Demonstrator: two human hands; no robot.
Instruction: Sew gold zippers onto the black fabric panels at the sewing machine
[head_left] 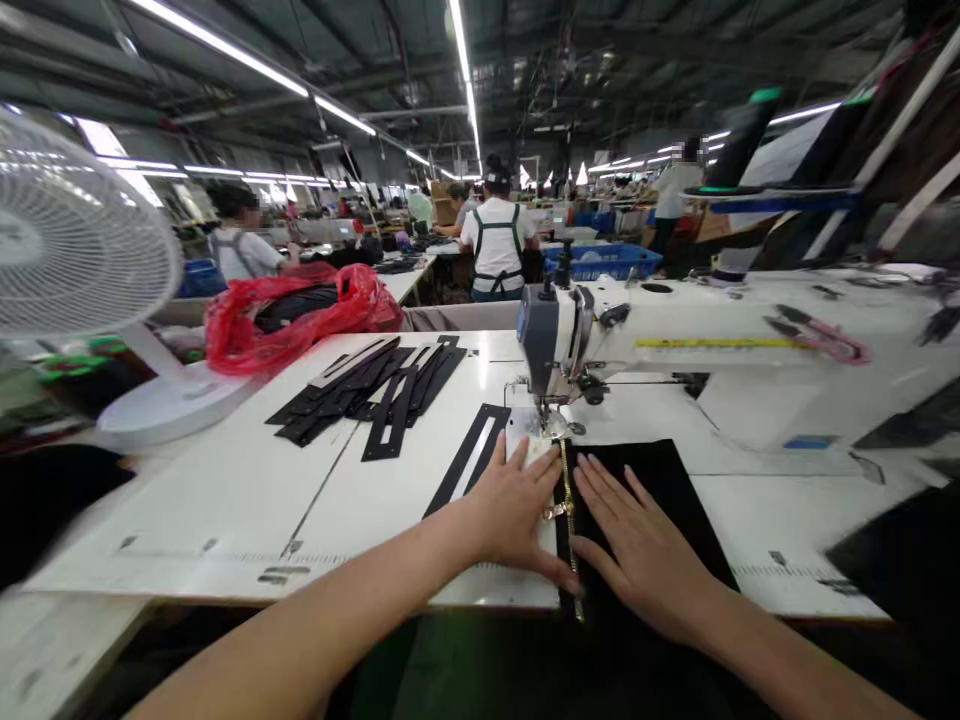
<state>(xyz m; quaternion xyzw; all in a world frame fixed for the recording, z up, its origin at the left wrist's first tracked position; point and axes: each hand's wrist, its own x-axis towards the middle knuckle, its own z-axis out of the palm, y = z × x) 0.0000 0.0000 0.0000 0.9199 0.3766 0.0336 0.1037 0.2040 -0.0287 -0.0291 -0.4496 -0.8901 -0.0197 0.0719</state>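
A gold-toothed zipper [568,470] runs along the left side of a black fabric piece [667,465] under the sewing machine head [541,335]. My left hand [517,505] lies with fingers spread at the zipper's left edge, its thumb over the lower teeth. Beside its fingers is the gold zipper slider [556,511]. Flat on the fabric, just right of the teeth, rests my right hand [637,540] with fingers stretched toward the presser foot [553,425]. Left of my left hand is a black slotted strip [472,460], partly covered by that hand.
A pile of black slotted pieces [375,385] lies on the white table [225,510]. Behind it sits a red plastic bag [300,315]. A white fan [150,390] stands at left. Pink-handled snips [825,338] rest on the machine arm. Several people work beyond.
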